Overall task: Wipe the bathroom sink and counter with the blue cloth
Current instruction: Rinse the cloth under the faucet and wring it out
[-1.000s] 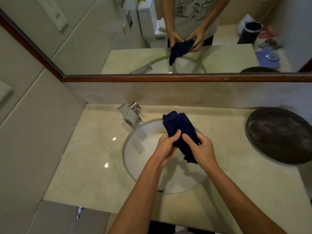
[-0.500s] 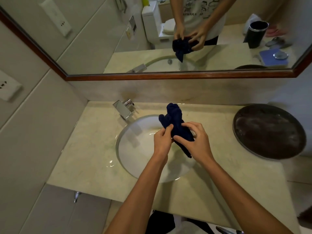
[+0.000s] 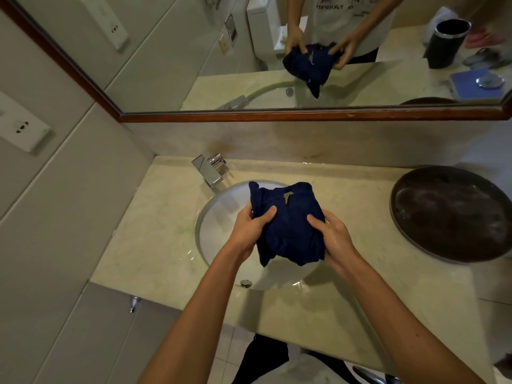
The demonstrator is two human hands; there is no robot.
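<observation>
A dark blue cloth (image 3: 288,223) is spread between both hands above the white round sink (image 3: 221,236). My left hand (image 3: 250,228) grips its left side, thumb on top. On the cloth's right side, my right hand (image 3: 333,236) holds on with its thumb pressed into the fabric. A small tag shows near the cloth's top edge. The beige marble counter (image 3: 155,239) surrounds the sink and looks wet in places.
A chrome faucet (image 3: 210,170) stands at the sink's back left. A large dark round tray (image 3: 454,214) lies on the counter at the right. The mirror (image 3: 277,51) above reflects the hands, cloth and room. A wall socket (image 3: 25,131) sits on the left wall.
The cloth was bunched and twisted between hands held close together; now the hands have moved apart and the cloth is opened out wider over the sink.
</observation>
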